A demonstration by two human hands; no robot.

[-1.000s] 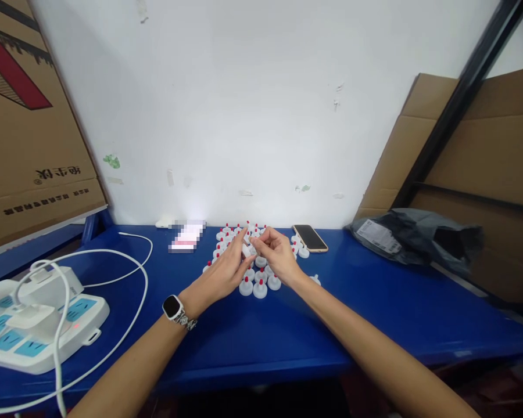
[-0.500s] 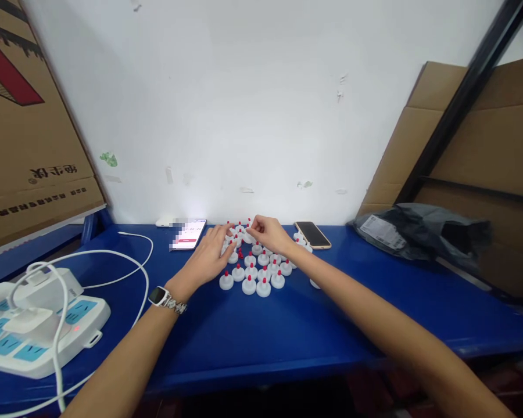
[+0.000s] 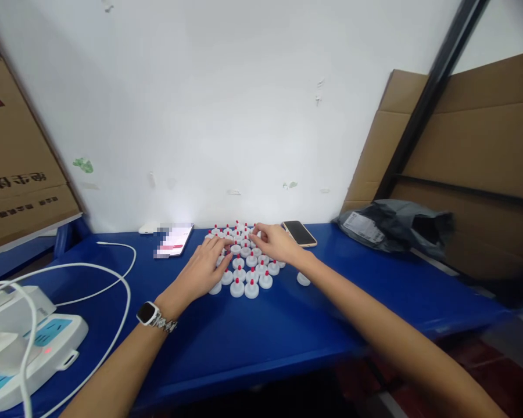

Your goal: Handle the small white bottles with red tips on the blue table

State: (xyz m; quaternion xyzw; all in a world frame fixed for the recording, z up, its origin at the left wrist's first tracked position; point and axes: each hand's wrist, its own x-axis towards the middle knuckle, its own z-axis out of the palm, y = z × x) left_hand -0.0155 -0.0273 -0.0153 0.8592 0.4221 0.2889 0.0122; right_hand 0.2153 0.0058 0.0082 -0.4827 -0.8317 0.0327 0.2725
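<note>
Several round white caps with red tips [image 3: 251,289] stand in a cluster on the blue table [image 3: 235,337]. My left hand [image 3: 204,267] lies over the cluster's left side, thumb apart from the stretched fingers. Small red pieces [image 3: 227,250] show in the gap there. On the far right of the group, my right hand [image 3: 275,241] has thumb and forefinger pinched together beside the caps. Whatever lies in that pinch is hidden by the fingers. A separate white cap [image 3: 303,279] sits below my right forearm.
A lit phone [image 3: 176,239] lies to the left, and a dark-screened phone [image 3: 300,233] to the right. White cables run from a power strip [image 3: 39,354] at the left. A grey plastic bag [image 3: 396,226] rests at the right, near cardboard [image 3: 470,151] and a black post.
The view has swung to the right. Against the caps, both hands have shifted right, and the left now covers part of a near cap. The lone cap at right is less hidden.
</note>
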